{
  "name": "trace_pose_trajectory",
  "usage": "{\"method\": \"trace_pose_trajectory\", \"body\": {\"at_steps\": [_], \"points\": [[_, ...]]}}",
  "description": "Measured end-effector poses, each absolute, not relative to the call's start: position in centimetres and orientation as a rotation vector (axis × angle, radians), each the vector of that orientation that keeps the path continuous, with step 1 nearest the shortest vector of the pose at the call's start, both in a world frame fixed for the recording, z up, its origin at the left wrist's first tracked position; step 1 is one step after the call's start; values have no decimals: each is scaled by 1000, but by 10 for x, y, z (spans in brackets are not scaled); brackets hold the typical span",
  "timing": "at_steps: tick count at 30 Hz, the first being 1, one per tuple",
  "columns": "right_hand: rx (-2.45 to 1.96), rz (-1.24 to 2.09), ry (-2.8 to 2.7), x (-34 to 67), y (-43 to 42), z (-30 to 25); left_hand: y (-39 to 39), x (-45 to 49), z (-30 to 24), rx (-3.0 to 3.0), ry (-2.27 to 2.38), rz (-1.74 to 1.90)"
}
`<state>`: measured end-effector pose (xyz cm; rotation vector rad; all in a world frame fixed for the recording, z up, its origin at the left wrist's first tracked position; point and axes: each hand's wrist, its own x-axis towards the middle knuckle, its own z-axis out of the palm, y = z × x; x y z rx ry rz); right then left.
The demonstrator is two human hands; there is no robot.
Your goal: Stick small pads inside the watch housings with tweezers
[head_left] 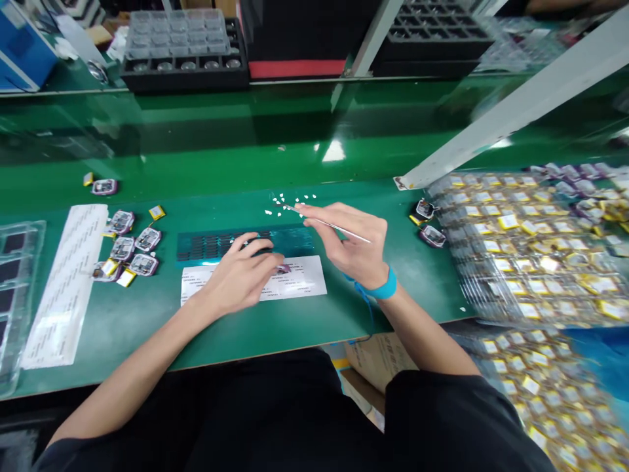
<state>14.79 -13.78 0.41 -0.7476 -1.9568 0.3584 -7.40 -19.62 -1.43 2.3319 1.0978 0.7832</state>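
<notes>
Green flat workbench (304, 324). Centre: printed white paper sheet (309, 278); just behind it, thin blue-green plastic film (293, 242); small white scraps (268, 212) behind that. Left, moving outward: rounded white-and-purple circuit modules (122, 248), long white paper strip (66, 282), clear rectangular plastic tray (38, 246). Right: stacked clear plastic trays (466, 288).

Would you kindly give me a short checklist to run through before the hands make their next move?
1. Metal tool held in the right hand: ok.
2. White bit caught on the tool's tip: cannot tell, too small.
3. White bits lined up: not ok, scattered on the bench.
4. Purple part gripped by the left hand: cannot tell, fingers hide much of it.
5. Blue strap around the right wrist: ok.
</notes>
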Motion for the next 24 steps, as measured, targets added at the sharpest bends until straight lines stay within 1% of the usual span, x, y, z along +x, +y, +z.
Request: {"method": "trace_pose_trajectory", "body": {"at_steps": [2, 4, 6, 9, 11, 17, 21, 24], "points": [[-692, 265, -1929, 138, -135, 14, -199, -74, -3, 2040, 1175, 1032], [-634, 175, -1912, 130, -134, 14, -197, -78, 6, 1581, 1295, 1232], [-573, 122, -1926, 126, -136, 6, -190, -84, 8, 1164, 1306, 1270], [-522, 104, -2000, 130, -141, -9, -181, -91, 5, 795, 1206, 1184], [-486, 119, -2087, 135, -147, -13, -179, -89, -1, 728, 1192, 1178], [-379, 78, -2380, 141, -160, -4, -180, -86, -8, 716, 1315, 1355], [-404, 46, -2410, 139, -162, -2, -178, -91, -2, 633, 1313, 1403], [-415, 38, -2396, 138, -162, -3, -180, -89, 0, 645, 1322, 1363]]}}
